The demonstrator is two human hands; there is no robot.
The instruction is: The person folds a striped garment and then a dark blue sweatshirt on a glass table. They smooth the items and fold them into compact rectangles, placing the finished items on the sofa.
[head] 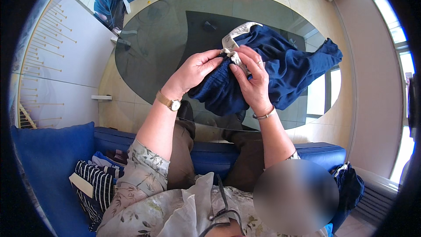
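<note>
A dark blue garment (286, 65) with a cream-coloured band (234, 36) lies bunched over the glass table in front of me. Between the thumb and fingers of my left hand (197, 67) I pinch the gathered blue and cream edge. My right hand (252, 74) grips the cream fabric a little to the right, its thumb and fingers around a fold. The ribbed blue part (213, 85) hangs below my hands toward my knees. One end of the garment reaches out to the table's right rim.
The oval glass table (151, 39) has a dark lower shelf. Striped folded clothes (98, 181) are piled at my left on the blue sofa (52, 158). Dark clothing (350, 184) lies at my right. A white cabinet (69, 46) stands on the left.
</note>
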